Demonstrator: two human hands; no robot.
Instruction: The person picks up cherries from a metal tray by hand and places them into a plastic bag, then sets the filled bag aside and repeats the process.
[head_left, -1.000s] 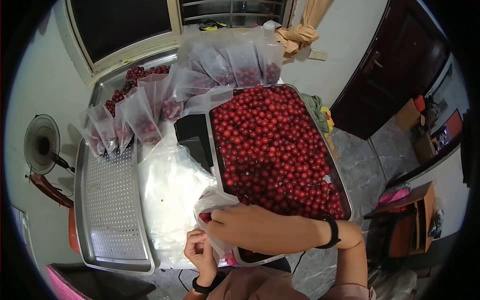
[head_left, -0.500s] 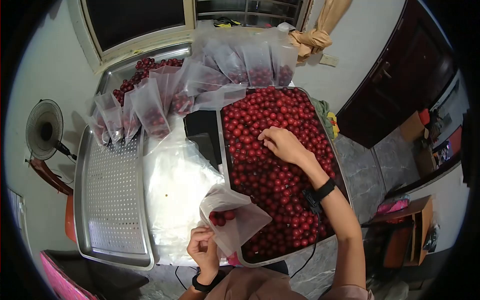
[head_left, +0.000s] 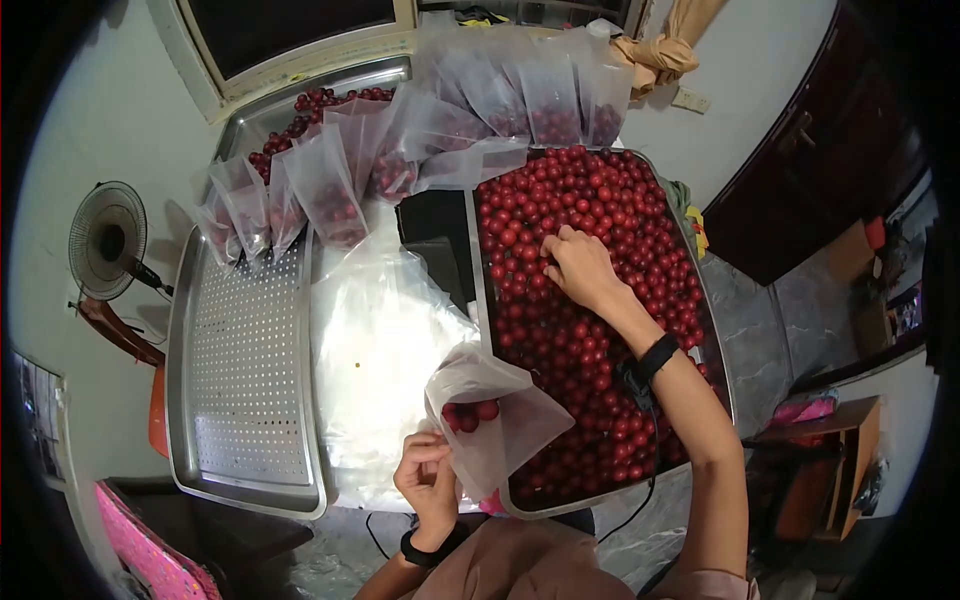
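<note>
My left hand [head_left: 428, 482] pinches the edge of a clear plastic bag [head_left: 520, 425] at the front of the table. The bag's mouth gapes, and a few round dark-red fruits [head_left: 468, 415] lie inside it. My right hand [head_left: 582, 268] rests over a deep metal tray [head_left: 483, 270] filled with the same loose red fruits [head_left: 600, 200]. Its fingers are curled down onto the fruits near the tray's left side; whether one is between them is hidden. A black band is on each wrist.
Filled clear bags [head_left: 330, 200] stand along the back. A perforated metal tray [head_left: 245, 370] lies at the left, with flat plastic bags [head_left: 370, 340] beside it. Behind are another fruit tray [head_left: 255, 125] and a window. A black box [head_left: 435, 230] touches the fruit tray. A fan [head_left: 108, 240] stands left.
The whole view has shifted, so everything appears farther right and higher. My right hand's fingers have curled down more over the fruits. My left hand keeps its hold on the bag.
</note>
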